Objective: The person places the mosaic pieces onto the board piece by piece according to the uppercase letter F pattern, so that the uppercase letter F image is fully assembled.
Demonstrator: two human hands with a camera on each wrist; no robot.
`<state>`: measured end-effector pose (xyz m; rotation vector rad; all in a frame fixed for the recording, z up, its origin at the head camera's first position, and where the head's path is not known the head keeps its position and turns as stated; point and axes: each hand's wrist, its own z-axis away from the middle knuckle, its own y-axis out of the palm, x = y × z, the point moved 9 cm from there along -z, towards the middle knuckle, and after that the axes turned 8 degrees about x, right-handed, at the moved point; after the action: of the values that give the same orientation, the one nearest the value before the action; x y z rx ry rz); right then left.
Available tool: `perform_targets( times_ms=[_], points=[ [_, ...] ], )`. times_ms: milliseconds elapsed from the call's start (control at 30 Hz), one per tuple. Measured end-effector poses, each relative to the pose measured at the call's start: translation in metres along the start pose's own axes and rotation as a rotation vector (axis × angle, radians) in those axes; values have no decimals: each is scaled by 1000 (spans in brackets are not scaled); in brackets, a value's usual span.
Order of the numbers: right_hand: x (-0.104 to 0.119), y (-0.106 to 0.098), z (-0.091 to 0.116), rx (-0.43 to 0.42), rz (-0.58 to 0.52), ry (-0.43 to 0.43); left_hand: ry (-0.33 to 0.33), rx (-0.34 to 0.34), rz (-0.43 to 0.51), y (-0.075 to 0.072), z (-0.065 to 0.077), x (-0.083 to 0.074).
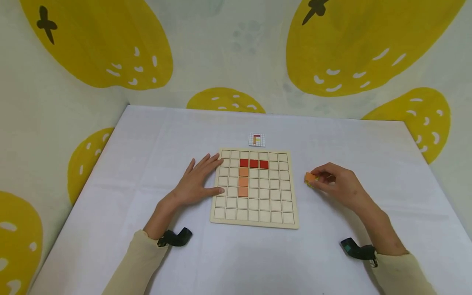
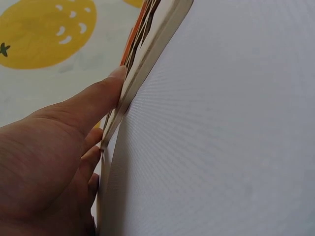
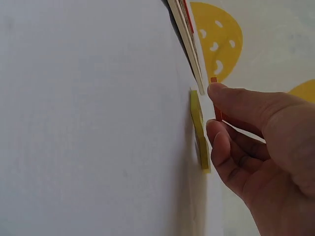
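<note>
A square wooden grid board [image 1: 254,224] lies on the table. Three red tiles [image 1: 253,164] sit side by side in its second row, and three orange tiles [image 1: 243,181] run down the column below the leftmost red one. My left hand [image 1: 193,184] rests at the board's left edge, fingers spread and thumb on the rim. To the right of the board, my right hand [image 1: 339,184] pinches an orange square tile [image 1: 310,177] between thumb and fingers. Yellow tiles [image 3: 198,118] lie on the table close by that tile, partly hidden by it in the head view.
Behind the board lies a small pattern card [image 1: 257,139] with a gridded coloured figure. A white cloth covers the table [image 1: 166,131]. Walls with yellow fruit prints stand at the back and sides. Each wrist wears a black camera mount [image 1: 177,237].
</note>
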<state>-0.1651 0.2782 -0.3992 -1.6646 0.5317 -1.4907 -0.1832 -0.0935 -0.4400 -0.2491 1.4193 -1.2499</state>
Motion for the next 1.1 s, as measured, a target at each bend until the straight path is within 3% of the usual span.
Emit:
perform_targets(
  times_ms=[433, 1100],
  points=[
    [30, 22, -22, 26, 12, -92, 5, -2, 4, -1, -1, 0],
    [70, 63, -38, 168, -61, -40, -2, -1, 1, -1, 2, -1]
  ],
)
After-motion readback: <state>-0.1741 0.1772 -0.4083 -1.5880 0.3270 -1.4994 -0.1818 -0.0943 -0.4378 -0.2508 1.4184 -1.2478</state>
